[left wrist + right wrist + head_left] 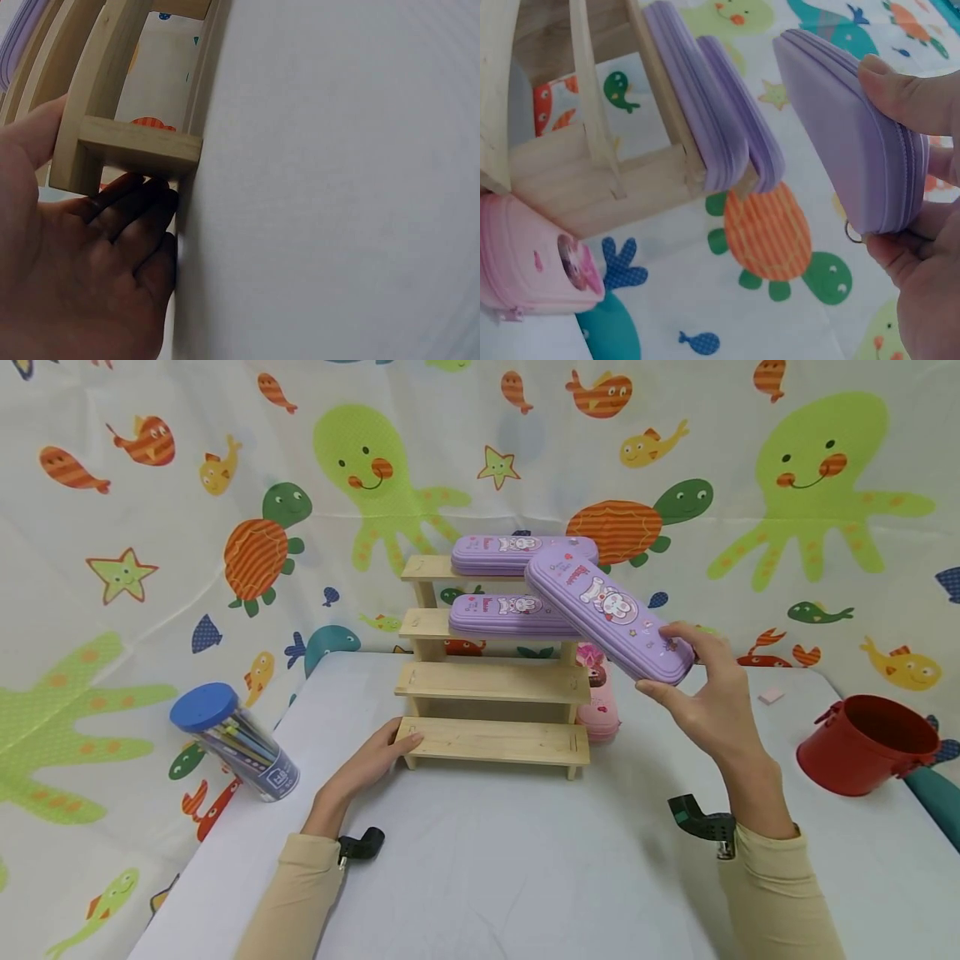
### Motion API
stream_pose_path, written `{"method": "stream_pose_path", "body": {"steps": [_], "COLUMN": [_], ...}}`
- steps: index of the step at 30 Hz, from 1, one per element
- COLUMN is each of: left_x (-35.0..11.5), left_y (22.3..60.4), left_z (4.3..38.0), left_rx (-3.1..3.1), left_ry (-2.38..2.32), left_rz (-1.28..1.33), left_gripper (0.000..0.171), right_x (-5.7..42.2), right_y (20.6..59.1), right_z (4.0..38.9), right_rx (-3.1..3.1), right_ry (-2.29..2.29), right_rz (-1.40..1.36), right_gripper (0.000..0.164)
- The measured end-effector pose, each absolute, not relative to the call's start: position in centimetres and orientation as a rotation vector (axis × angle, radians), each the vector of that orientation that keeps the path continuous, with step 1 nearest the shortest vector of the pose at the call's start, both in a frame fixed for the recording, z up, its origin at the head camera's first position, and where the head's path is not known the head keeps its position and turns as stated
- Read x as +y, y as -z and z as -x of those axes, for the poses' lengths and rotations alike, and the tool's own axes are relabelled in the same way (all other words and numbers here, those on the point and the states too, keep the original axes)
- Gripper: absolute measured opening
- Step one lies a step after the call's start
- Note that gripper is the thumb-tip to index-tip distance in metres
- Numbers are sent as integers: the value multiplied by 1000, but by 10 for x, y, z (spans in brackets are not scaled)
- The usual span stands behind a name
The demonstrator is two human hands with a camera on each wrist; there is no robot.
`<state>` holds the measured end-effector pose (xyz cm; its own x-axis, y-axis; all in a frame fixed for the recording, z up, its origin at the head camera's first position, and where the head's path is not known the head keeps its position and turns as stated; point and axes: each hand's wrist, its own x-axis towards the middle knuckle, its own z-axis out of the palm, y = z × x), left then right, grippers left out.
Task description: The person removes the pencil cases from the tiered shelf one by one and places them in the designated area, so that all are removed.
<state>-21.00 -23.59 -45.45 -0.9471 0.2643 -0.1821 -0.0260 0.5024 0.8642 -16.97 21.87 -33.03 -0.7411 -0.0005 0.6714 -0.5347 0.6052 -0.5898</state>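
Note:
My right hand (716, 714) holds a purple zipped pencil case (577, 581) with a bunny print by its near right end, thumb on one side and fingers on the other. Tilted in the air, the case overlaps the right part of a four-step wooden rack (491, 681) in the head view. With the thumb over the top of the lowest step's left end, my left hand (367, 768) grips the rack; its fingers (139, 217) curl beneath. Two similar purple cases lie on the steps, one on the top step (487, 556) and one on the second (487, 614).
A pink pencil case (600, 710) stands behind the rack's right side. On the left is a clear tub of pencils (255, 756) with a blue lid. A red bucket (847, 760) and a small pale block (771, 695) are at the right. A printed cloth (450, 452) hangs behind.

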Motion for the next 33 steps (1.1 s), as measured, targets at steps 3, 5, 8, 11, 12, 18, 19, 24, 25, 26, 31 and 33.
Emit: {"method": "stream_pose_path", "body": {"steps": [3, 5, 8, 11, 12, 18, 19, 24, 25, 26, 31, 33], "left_x": [-236, -236, -236, -235, -235, -228, -226, -221, -221, -221, -221, -222], "left_y": [454, 453, 454, 455, 455, 442, 438, 421, 420, 419, 420, 421], "left_z": [210, 211, 212, 213, 213, 206, 204, 194, 193, 192, 191, 192], "left_rx": [2463, 2464, 2463, 2456, 2452, 2441, 2440, 2430, 2429, 2428, 2424, 2423], "left_ry": [-1411, -1411, -1416, -1423, -1425, -1420, -1418, -1418, -1419, -1421, -1431, -1431], "left_rz": [-210, -216, -223, -220, -219, -201, -198, -189, -187, -187, -176, -173], "left_gripper": [79, 78, 77, 74, 73, 67, 67, 66, 66, 66, 66, 66], "right_x": [223, 226, 230, 234, 234, 240, 241, 246, 247, 249, 253, 254], "right_y": [329, 329, 328, 327, 327, 327, 327, 329, 330, 330, 332, 333], "right_z": [168, 167, 167, 166, 166, 167, 167, 169, 169, 170, 174, 175], "right_rx": [-2198, -2205, -2219, -2233, -2235, -2209, -2203, -2181, -2183, -2184, -2176, -2170], "right_ry": [-1084, -1086, -1081, -1071, -1066, -1039, -1035, -1022, -1019, -1020, -1013, -1008], "right_rz": [-356, -312, -248, -193, -178, -106, -99, -90, -83, -75, -46, -44], "right_gripper": [74, 74, 72, 71, 70, 70, 71, 70, 70, 70, 70, 69]}}
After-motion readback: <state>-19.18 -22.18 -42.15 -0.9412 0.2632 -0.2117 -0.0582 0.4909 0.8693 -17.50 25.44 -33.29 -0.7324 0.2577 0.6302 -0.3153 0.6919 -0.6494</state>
